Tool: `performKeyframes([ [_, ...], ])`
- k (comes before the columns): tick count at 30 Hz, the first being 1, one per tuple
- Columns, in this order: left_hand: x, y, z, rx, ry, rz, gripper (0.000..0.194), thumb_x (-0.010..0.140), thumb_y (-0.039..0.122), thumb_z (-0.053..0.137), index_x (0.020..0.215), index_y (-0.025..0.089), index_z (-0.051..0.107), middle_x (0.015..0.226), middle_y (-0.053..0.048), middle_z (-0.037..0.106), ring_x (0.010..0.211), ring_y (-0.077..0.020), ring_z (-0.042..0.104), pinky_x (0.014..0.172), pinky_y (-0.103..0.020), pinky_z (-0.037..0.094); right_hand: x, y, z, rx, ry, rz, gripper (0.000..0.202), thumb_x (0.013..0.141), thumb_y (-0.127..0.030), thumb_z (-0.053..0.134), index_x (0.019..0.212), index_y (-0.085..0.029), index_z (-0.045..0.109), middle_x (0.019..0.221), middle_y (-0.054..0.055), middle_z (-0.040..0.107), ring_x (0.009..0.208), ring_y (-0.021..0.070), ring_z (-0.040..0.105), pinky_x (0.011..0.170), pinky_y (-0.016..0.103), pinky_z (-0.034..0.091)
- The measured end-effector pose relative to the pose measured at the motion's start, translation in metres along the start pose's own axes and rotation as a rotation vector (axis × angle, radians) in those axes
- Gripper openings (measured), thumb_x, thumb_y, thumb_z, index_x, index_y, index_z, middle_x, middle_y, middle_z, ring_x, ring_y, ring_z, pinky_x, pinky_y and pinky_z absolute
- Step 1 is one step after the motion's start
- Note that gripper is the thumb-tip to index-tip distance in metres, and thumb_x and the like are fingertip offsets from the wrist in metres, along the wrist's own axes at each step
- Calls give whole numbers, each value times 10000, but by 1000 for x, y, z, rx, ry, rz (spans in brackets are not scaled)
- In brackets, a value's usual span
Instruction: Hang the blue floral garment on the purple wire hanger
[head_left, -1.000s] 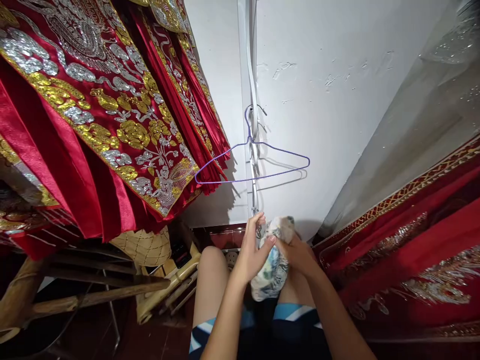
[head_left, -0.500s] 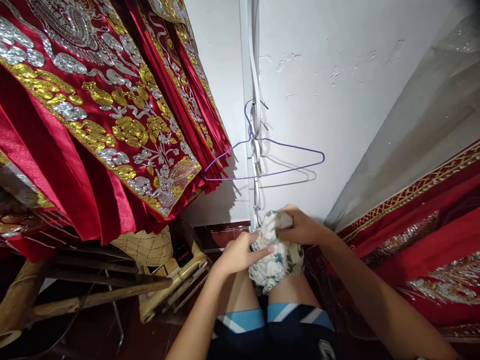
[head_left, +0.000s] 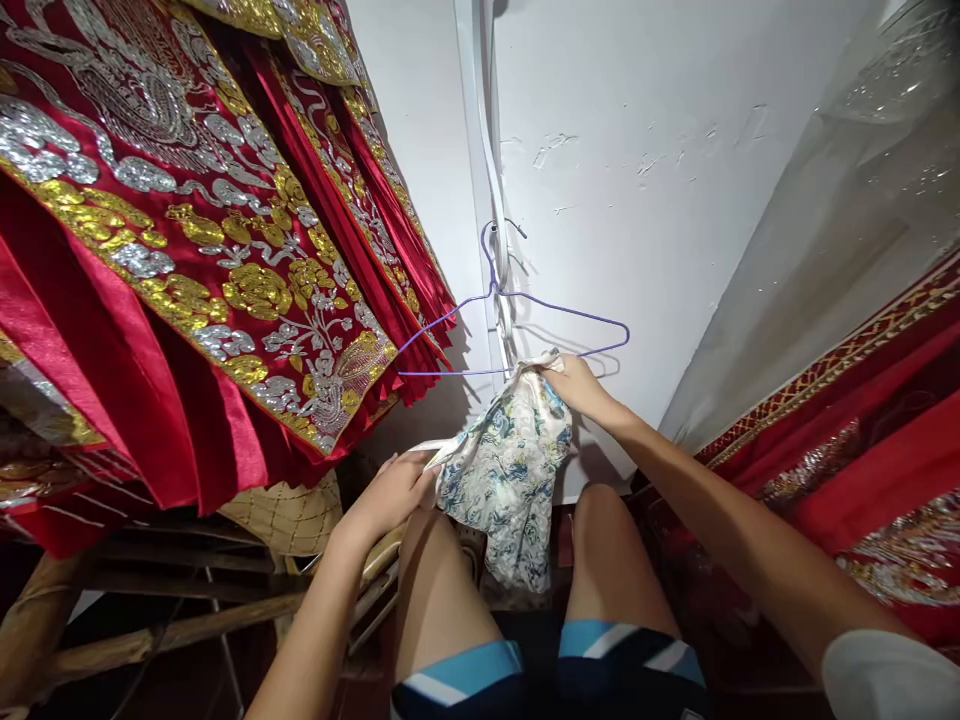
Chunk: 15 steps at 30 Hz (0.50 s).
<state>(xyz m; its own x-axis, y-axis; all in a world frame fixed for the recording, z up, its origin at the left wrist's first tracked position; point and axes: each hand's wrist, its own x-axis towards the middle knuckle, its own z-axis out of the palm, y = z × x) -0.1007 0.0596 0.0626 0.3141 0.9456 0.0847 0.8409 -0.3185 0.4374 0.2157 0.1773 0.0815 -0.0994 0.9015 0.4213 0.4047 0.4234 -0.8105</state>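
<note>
A white cloth with a blue and green floral print (head_left: 517,450) hangs between two bare hands, above and in front of the person's knees. The left hand (head_left: 391,492) has hold of its white edge at the lower left; the fingers are fairly straight and laid together, closed on the edge with the thumb beneath. The right hand (head_left: 583,388) grips the gathered upper edge, fingers curled shut on the fabric, so that the edge slopes up from left to right. The body of the cloth droops in creases from that edge, its lower tip between the thighs.

Just behind the raised edge, a thin purple hanger (head_left: 566,308) hangs beside a white looped strap (head_left: 482,120) on the white wall (head_left: 622,200). The cloth and right hand cover part of its bottom bar; whether they touch it cannot be told.

On the left hang red satin garments (head_left: 259,290) with gold and silver sequin flowers, over a tan fabric piece with a crisscross pattern (head_left: 292,515) and a bamboo frame (head_left: 180,625). On the right, clear plastic sheeting (head_left: 810,260) stands beside red fabric with gold braided trim (head_left: 847,480).

The person wears dark shorts with light blue and white bands (head_left: 465,670); a small pale mark on them, cut off by the bottom border, is too partial to read. A white sleeve (head_left: 885,675) shows at the lower right.
</note>
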Motion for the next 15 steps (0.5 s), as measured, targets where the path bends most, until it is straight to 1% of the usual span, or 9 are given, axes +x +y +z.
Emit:
performKeyframes([
  [2, 5, -3, -5, -4, 63, 1, 431, 939, 461, 402, 707, 189, 642, 1282, -160, 663, 1214, -323, 592, 1091, -444, 398, -6, -4, -5, -13, 65, 56, 243, 787, -383, 565, 629, -198, 555, 618, -4, 587, 637, 187, 523, 623, 289, 391],
  [4, 12, -2, -14, -54, 174, 26, 430, 950, 441, 374, 700, 181, 609, 1310, -170, 637, 1215, -319, 586, 1081, -425, 409, -13, -14, -14, -27, 113, 90, 263, 762, -379, 581, 586, -211, 481, 564, -27, 499, 591, 157, 457, 577, 273, 342],
  [6, 19, 1, -26, -107, 317, 52, 407, 960, 427, 354, 745, 179, 596, 1232, -152, 660, 1144, -292, 614, 1029, -393, 445, -16, -25, -24, -54, 143, 88, 282, 752, -373, 582, 569, -219, 432, 554, -37, 444, 583, 141, 415, 558, 267, 307],
  [8, 29, 8, -38, -113, 446, 46, 364, 957, 415, 361, 814, 177, 596, 1119, -127, 681, 1059, -271, 629, 969, -374, 469, -18, -33, -29, -65, 150, 79, 285, 754, -376, 574, 574, -223, 415, 559, -41, 419, 586, 133, 393, 548, 265, 289],
  [10, 41, 17, -50, -77, 535, 17, 315, 948, 397, 385, 893, 175, 601, 1055, -108, 684, 1002, -260, 629, 931, -372, 475, -19, -37, -30, -51, 130, 91, 271, 755, -371, 565, 582, -225, 415, 556, -44, 410, 583, 131, 381, 543, 265, 287],
  [12, 55, 26, -59, -68, 586, 21, 268, 943, 368, 411, 975, 175, 595, 1039, -97, 683, 966, -244, 631, 904, -363, 478, -21, -37, -27, -34, 109, 111, 263, 750, -360, 565, 583, -228, 409, 546, -47, 402, 574, 131, 374, 541, 268, 290],
  [13, 63, 30, -62, -87, 598, 47, 256, 941, 352, 424, 1033, 174, 584, 1034, -93, 684, 955, -235, 635, 891, -354, 483, -23, -37, -25, -25, 105, 113, 259, 751, -355, 564, 584, -227, 413, 545, -46, 406, 573, 133, 381, 545, 270, 298],
  [15, 77, 35, -66, -146, 569, 142, 315, 935, 317, 446, 1198, 170, 540, 1046, -86, 694, 968, -221, 648, 885, -335, 491, -26, -36, -23, -21, 104, 86, 245, 770, -357, 559, 597, -218, 454, 564, -33, 449, 587, 148, 421, 567, 277, 331],
])
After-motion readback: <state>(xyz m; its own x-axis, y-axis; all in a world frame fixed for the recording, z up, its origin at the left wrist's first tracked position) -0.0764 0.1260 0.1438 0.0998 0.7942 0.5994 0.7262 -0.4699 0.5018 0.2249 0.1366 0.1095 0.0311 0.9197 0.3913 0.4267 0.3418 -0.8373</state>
